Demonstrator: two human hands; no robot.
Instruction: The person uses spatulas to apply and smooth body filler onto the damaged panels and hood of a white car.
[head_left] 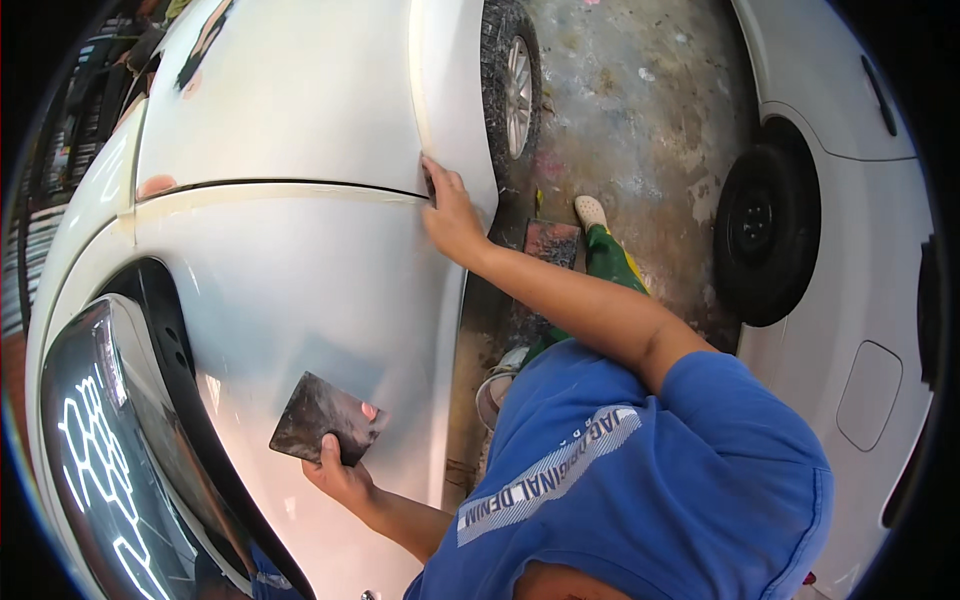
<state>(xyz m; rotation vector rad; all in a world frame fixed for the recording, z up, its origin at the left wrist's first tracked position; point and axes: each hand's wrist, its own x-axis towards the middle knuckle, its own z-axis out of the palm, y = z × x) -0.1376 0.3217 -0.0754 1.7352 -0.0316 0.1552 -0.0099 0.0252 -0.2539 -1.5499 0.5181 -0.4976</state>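
My left hand (345, 478) grips a thin, dark, square plate (318, 415) by its near edge, thumb on top. The plate has grey smears and a small pink-red dab near its right corner. It is held over the white car's fender (300, 260). My right hand (452, 212) is at the panel seam, close to the lower edge of the car's door (290, 100). Its fingers are closed around something small and dark, mostly hidden by the hand. Pale filler streaks run along the door crease and the seam, with pinkish patches at the seam's left end.
The car's windscreen (110, 440) reflects bright lights at lower left. Its wheel (515, 95) shows at the top. A second white car with a black wheel (765, 225) stands on the right. On the stained floor (640, 110) lie a reddish board (551, 241) and a bucket (490, 398).
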